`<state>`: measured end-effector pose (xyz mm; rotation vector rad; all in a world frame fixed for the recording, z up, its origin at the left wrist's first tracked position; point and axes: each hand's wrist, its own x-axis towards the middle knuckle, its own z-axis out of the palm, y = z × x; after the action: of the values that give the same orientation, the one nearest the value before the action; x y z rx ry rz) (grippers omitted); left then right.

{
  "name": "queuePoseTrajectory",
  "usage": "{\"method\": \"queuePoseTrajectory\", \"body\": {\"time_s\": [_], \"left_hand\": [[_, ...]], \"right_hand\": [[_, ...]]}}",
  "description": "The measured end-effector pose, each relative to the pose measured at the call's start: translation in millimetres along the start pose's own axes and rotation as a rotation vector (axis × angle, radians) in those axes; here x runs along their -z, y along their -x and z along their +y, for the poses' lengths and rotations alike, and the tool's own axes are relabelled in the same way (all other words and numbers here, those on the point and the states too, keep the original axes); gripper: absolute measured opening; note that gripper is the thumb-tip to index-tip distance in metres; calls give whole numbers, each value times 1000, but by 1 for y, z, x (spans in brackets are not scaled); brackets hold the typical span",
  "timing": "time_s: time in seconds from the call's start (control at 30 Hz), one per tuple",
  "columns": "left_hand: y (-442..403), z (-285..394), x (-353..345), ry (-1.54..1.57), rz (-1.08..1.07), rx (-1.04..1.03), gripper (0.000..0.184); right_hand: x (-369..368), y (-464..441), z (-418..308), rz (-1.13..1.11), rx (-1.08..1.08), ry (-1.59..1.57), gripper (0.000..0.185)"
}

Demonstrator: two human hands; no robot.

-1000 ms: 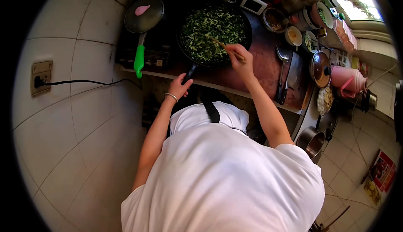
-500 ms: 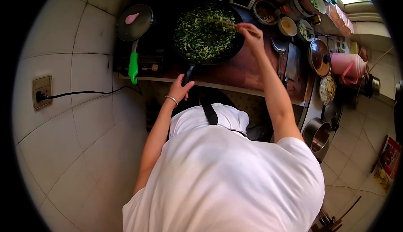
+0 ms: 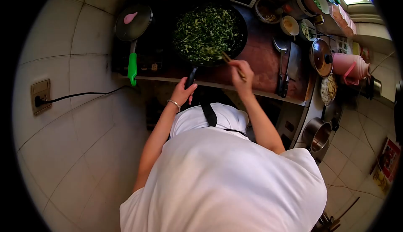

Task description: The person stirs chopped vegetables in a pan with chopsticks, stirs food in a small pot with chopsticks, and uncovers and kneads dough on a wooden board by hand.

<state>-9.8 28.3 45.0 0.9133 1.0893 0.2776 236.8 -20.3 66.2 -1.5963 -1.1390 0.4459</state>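
Observation:
A black frying pan full of chopped green leaves mixed with pale pieces sits at the back of the counter. My left hand, with a bangle at the wrist, is closed around the pan's black handle. In my right hand are wooden chopsticks, gripped near their rear ends. Their tips reach into the greens at the pan's near right side and are blurred by motion.
A smaller pan with a green handle stands left. On the right lie a ladle and a knife, near several bowls, a glass lid and a pink thermos. A cord runs from the wall socket.
My right hand has moved down and left, bringing the chopsticks from the pan's upper right to its near edge. My left hand stays on the handle.

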Motion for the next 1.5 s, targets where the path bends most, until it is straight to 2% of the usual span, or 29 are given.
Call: {"method": "queuePoseTrajectory", "body": {"time_s": [0.07, 0.2, 0.37, 0.4, 0.47, 0.57, 0.63, 0.7, 0.77, 0.83, 0.9, 0.97, 1.03, 1.1, 1.17, 1.23, 1.3, 1.33, 1.37, 1.43, 1.5], "left_hand": [[1, 6, -6, -2, -6, 14, 30], [3, 8, -8, -3, 2, 21, 28], [-1, 1, -3, 14, -24, -1, 27], [-1, 1, -3, 23, -22, 6, 27], [-2, -1, -3, 4, -17, 10, 32], [-5, -8, -2, -54, -4, 10, 42], [-3, -6, -3, -132, 54, 10, 47], [-5, -13, 1, -162, 61, 8, 49], [-10, -16, 6, -193, 63, -4, 51], [-10, -17, 8, -203, 30, -17, 51], [-8, -16, 7, -245, 62, -19, 50], [-9, -17, 10, -235, 60, 2, 48], [-12, -23, 16, -235, 44, 1, 46], [-13, -27, 18, -248, 50, 4, 42], [-14, -26, 18, -258, 46, 6, 39], [-13, -26, 16, -261, 43, 18, 37], [-14, -25, 16, -272, 48, 11, 32], [-13, -24, 15, -274, 65, 1, 30], [-13, -22, 16, -275, 66, -2, 30], [-11, -18, 14, -281, 63, 28, 30], [-13, -22, 16, -262, 46, 22, 30]], "right_hand": [[-33, 0, -10, -12, -10, -94, 13], [-29, -41, -8, 66, -136, -247, 11], [10, -11, -25, -21, 65, 173, 11], [3, 2, -37, -73, -4, 140, 14], [-31, 14, -40, -106, 17, 56, 13], [-83, -14, -26, -27, 41, -122, 10], [-91, -39, -13, 42, -143, -308, 8], [-77, -45, -25, 18, -101, -267, 9], [-66, -31, -34, -70, 37, -119, 11], [-74, -18, -38, -166, 65, -152, 11], [-92, -26, -23, -178, 92, -171, 13], [-113, -58, 15, -99, 287, -121, 11], [-106, -93, 34, -19, 108, -236, 11], [-79, -112, 29, -47, -37, -193, 12], [-64, -126, 32, -7, -49, -243, 12], [-57, -135, 37, 2, -115, -145, 12], [-69, -128, 54, -6, -110, -180, 12], [-78, -115, 55, -51, 38, -170, 11], [-83, -98, 55, -130, 92, -162, 10], [-73, -79, 33, -277, 119, -176, 13], [-60, -62, 4, -273, 155, -169, 15]]}}
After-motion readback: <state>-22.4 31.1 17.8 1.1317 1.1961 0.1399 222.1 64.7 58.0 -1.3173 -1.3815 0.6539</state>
